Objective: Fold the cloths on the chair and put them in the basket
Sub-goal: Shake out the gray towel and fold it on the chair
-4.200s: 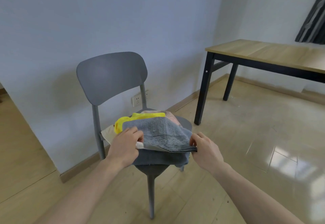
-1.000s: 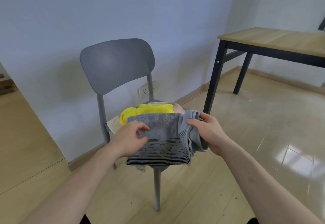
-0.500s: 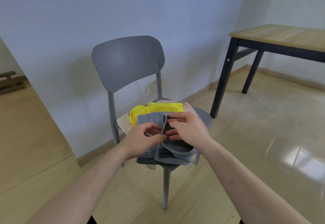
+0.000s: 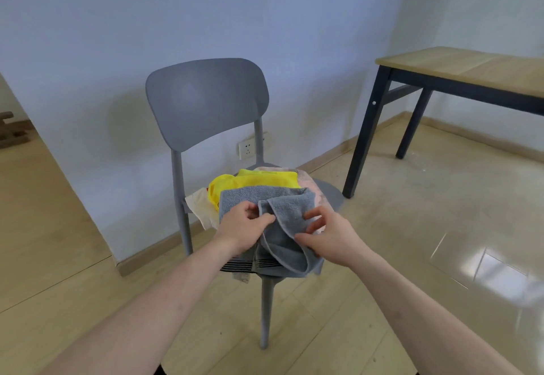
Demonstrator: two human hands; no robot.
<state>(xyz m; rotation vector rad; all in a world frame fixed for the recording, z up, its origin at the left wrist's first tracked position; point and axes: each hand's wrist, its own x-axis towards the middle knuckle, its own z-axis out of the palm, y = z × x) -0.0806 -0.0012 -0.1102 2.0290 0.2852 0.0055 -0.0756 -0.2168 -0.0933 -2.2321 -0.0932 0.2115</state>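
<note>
Left hand [image 4: 244,229]: fingers curled, thumb and forefinger pinching a folded edge of the grey terry towel with dark striped border [image 4: 282,227]. Right hand [image 4: 331,234]: fingers loosely bent, thumb and fingertips pinching the towel's turned-over right flap. The towel lies on top of the pile at the front of the seat, its striped hem hanging over the front edge. Behind it, touching, lies a bright yellow cloth [image 4: 253,181]; a pale pink cloth [image 4: 309,181] shows at the right, a cream cloth [image 4: 203,206] at the left. All rest on the grey plastic chair [image 4: 206,103]. A wooden table with black legs [image 4: 459,65] stands well apart, right. Basket not visible.
</note>
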